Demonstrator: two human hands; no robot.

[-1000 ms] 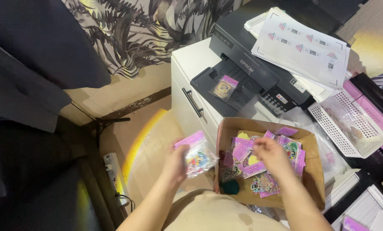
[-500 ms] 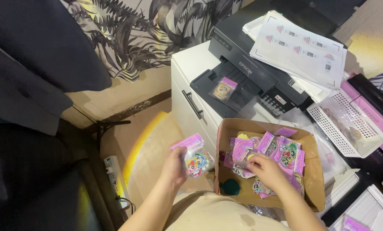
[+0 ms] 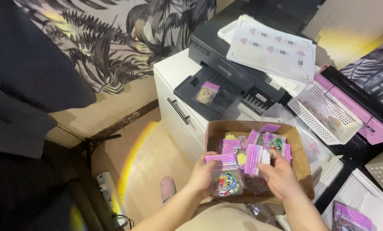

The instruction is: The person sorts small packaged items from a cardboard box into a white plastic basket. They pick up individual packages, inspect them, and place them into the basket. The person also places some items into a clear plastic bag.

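Observation:
My left hand [image 3: 202,173] holds a small stack of clear packets with purple header cards [image 3: 225,174] at the near left corner of a brown cardboard box [image 3: 300,154]. My right hand [image 3: 279,175] grips another purple-topped packet [image 3: 254,159] and holds it right beside the stack. The box on my lap holds several more such packets [image 3: 275,141] with colourful stickers inside.
A black printer [image 3: 225,81] sits on a white cabinet [image 3: 174,85], with a small packet [image 3: 207,93] on its tray and printed sheets [image 3: 272,49] on top. A white slotted basket [image 3: 324,113] and a pink case [image 3: 358,107] lie to the right. A power strip [image 3: 108,196] rests on the floor.
My right hand has come out of the box with a packet and moved left to the stack. My left hand has shifted the stack right, over the box corner.

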